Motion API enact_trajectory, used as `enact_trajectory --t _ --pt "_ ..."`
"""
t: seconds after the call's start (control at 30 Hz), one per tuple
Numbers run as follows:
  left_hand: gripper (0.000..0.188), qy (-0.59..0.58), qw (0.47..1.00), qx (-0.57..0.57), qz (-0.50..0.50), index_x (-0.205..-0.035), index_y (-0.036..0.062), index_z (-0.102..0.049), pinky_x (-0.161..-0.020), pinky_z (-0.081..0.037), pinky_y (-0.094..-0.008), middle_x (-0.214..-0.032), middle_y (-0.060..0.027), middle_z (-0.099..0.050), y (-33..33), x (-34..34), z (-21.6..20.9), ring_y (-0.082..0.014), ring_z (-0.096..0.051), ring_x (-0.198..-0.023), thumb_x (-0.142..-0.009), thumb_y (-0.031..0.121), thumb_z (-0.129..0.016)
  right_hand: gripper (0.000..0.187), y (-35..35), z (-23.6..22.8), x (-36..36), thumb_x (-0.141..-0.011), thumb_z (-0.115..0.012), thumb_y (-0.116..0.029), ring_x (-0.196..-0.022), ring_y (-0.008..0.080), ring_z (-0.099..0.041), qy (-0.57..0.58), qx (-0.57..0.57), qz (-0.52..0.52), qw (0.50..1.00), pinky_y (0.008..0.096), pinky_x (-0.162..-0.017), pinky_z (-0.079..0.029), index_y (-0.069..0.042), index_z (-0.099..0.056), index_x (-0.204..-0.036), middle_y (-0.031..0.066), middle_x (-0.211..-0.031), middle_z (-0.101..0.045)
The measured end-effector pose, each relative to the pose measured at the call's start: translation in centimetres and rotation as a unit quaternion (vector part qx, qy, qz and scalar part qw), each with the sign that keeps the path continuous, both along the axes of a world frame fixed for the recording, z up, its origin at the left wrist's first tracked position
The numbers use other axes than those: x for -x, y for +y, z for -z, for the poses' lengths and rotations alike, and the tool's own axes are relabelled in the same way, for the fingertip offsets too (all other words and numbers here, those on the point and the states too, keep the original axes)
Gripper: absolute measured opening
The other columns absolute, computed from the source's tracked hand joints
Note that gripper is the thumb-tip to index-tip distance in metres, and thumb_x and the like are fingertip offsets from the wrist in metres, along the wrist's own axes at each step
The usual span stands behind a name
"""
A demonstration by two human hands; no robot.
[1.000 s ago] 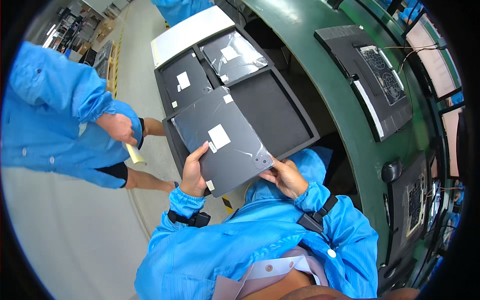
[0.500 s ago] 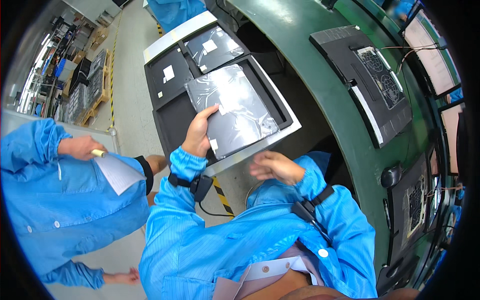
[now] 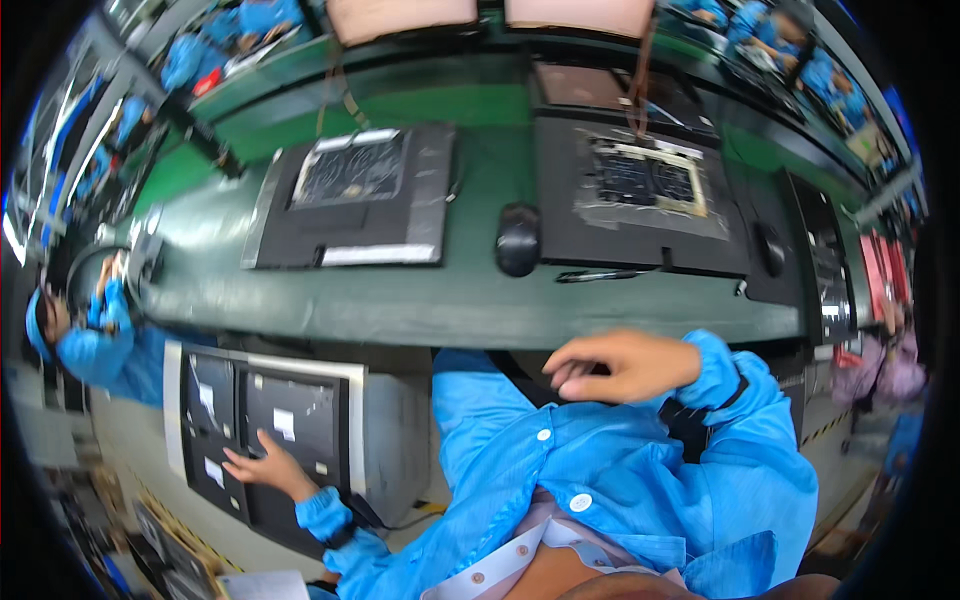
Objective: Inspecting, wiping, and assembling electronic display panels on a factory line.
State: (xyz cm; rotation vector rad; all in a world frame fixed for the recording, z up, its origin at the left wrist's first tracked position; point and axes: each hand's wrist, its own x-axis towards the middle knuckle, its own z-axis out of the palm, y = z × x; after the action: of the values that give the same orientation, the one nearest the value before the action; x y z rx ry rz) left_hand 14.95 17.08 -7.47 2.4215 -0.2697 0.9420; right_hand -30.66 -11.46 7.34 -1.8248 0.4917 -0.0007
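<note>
My left hand (image 3: 262,467) reaches down to my left, fingers spread, touching a dark flat panel with a white sticker (image 3: 290,420). That panel lies on a stack in a white-rimmed tray (image 3: 355,400). My right hand (image 3: 610,365) hovers in front of my chest just below the green bench edge. Its fingers are loosely curled and hold nothing. Both arms are in blue sleeves.
The green workbench (image 3: 400,300) carries two opened dark units (image 3: 350,195) (image 3: 640,195), a black mouse (image 3: 517,238) and a pen (image 3: 600,275). More dark panels (image 3: 205,410) lie beside the tray. Another person in blue (image 3: 95,340) works at far left.
The dark panel I held with both hands now lies on the stack. My right hand came off it and rose to my chest. The view swung toward the green bench.
</note>
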Motion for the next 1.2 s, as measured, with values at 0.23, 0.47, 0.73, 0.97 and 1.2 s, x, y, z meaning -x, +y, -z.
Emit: enact_trajectory --t 0.23,0.47,0.73,0.97,1.2 --pt "0.027 0.305 0.763 0.127 0.556 -0.120 -0.0006 -0.062 -0.094 -0.051 -0.0361 -0.120 -0.0139 -0.065 -14.5 14.5 -8.2 -0.0253 -0.063 -0.110 -0.093 0.001 -0.060 0.021 -16.9 -4.0 19.4 -0.097 -0.061 -0.020 -0.080 0.0116 -0.063 -0.242 0.219 0.534 0.780 0.0235 -0.076 -0.049 -0.003 -0.065 -0.110 0.0035 -0.092 -0.066" --pt "0.018 0.169 0.601 0.032 0.781 -0.097 0.0010 -0.071 -0.063 -0.052 -0.0326 -0.082 -0.0113 -0.069 -26.8 26.5 -9.9 -0.0246 -0.066 -0.071 -0.080 -0.002 -0.070 0.032 -36.0 -2.8 28.4 -0.092 -0.064 -0.038 -0.082 0.0155 -0.060 0.096 0.118 0.534 0.832 0.0361 -0.072 -0.051 -0.008 -0.062 -0.105 0.0033 -0.089 -0.061" --pt "0.008 0.140 0.694 0.109 0.698 -0.086 0.0032 -0.068 -0.046 -0.038 -0.0344 -0.062 -0.0067 -0.053 -29.4 28.3 -6.2 -0.0211 -0.052 -0.050 -0.078 0.000 -0.070 0.099 -47.8 3.6 26.3 -0.079 -0.059 -0.078 -0.126 0.0396 -0.048 0.222 0.011 0.428 0.876 0.0630 -0.094 -0.043 -0.010 -0.039 -0.148 0.0174 -0.145 -0.042" --pt "0.008 0.133 0.715 0.079 0.682 -0.085 0.0038 -0.065 -0.047 -0.040 -0.0367 -0.064 -0.0067 -0.054 -29.4 28.2 -5.8 -0.0242 -0.055 -0.053 -0.079 0.000 -0.069 0.090 -53.5 8.8 26.9 -0.083 -0.059 -0.070 -0.126 0.0363 -0.050 0.196 -0.101 0.401 0.889 0.0595 -0.096 -0.043 -0.009 -0.042 -0.147 0.0111 -0.146 -0.046" --pt "0.007 0.113 0.719 0.077 0.682 -0.087 0.0047 -0.067 -0.047 -0.042 -0.0335 -0.065 -0.0044 -0.056 -29.3 28.3 -7.0 -0.0199 -0.058 -0.055 -0.081 0.001 -0.068 0.075 -54.2 8.4 22.5 -0.090 -0.062 -0.057 -0.120 0.0310 -0.058 0.126 -0.198 0.316 0.919 0.0523 -0.098 -0.047 -0.007 -0.046 -0.144 0.0078 -0.138 -0.057"
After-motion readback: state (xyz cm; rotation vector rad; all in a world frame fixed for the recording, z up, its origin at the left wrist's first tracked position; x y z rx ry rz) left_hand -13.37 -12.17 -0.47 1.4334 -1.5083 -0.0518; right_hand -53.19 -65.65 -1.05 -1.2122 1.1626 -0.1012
